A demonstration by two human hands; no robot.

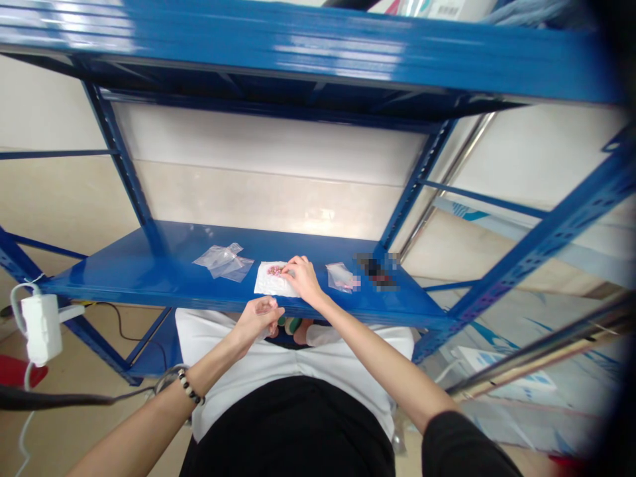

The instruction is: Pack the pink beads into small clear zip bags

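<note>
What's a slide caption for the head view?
Right hand at small pinkish pieces on a white sheet on a blue shelf, left hand near its edge, clear bags alongside.

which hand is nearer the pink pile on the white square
Right: the right hand is at the pink pile; the left hand is apart, by the shelf's front edge.

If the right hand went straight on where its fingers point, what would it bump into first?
The right hand would probably meet the small pinkish pieces on the white sheet first; they lie right at its fingertips, possibly touching them.
</note>
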